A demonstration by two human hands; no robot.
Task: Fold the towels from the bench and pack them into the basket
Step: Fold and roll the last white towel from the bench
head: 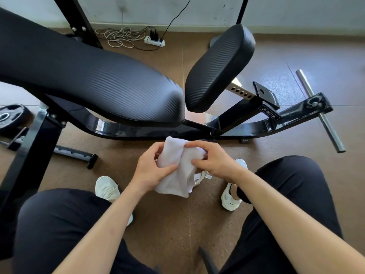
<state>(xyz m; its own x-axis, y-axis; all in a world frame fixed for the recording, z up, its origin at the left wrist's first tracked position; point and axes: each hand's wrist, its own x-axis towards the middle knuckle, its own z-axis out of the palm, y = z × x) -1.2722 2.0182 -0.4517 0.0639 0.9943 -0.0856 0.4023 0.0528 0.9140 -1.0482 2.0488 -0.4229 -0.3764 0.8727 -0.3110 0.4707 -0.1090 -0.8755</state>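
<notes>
Towel (177, 175), small and white, hangs bunched between our two hands, just in front of the padded surface (94, 84) and off it, above the floor (173, 224). Our left hand (152, 167) grips its left side with the thumb pressed over the cloth. Our right hand (213, 161) pinches a fold near the top, so both hands are clamped on the cloth and sit close together. No other towel shows on the surface, and we cannot see the basket.

The fold looks loose and uneven to us. To do it well, we judge that we should find two corners, draw the hands apart to pull the cloth flat, then bring edge to edge squarely. Laying it on the surface would probably give a neater crease than folding in the air, and would save the hanging end from brushing the floor.
</notes>
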